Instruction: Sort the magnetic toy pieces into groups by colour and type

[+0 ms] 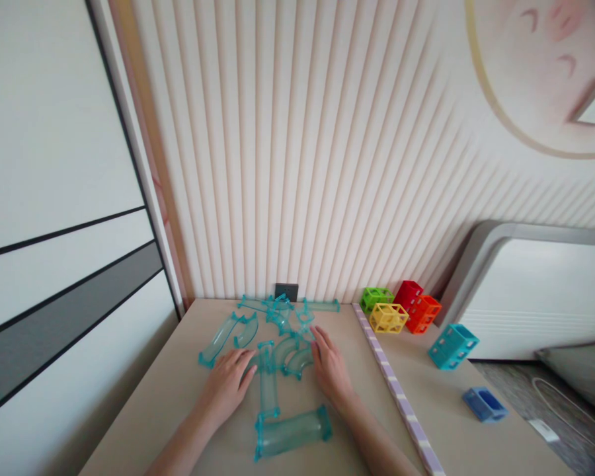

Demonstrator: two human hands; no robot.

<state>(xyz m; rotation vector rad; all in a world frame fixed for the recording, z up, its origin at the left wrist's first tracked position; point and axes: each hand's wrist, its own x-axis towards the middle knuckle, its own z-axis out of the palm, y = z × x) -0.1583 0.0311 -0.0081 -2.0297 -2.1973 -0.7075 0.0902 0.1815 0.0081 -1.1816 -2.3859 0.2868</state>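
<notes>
Clear teal plastic track pieces lie scattered over the tabletop. My left hand (pixel 231 378) is open, palm down, its fingertips at a piece beside the straight track piece (pixel 268 390). Whether they touch it I cannot tell. On the other side my right hand (pixel 330 365) rests open, fingers stretched forward, at the edge of the curved track pieces (pixel 293 357). Nearest my body is a wide straight track piece (pixel 293 434). A long sloped track piece (pixel 219 340) lies left of my left hand, and more pieces (pixel 280 311) are jumbled toward the wall.
A purple-and-white striped strip (pixel 394 383) runs along the tabletop (pixel 178 390). Beyond it stand hollow blocks: green (pixel 375 297), yellow (pixel 388 318), red (pixel 407 295), orange (pixel 423 313), teal (pixel 453 346) and blue (pixel 484 404). A black socket (pixel 286 291) is on the ribbed wall.
</notes>
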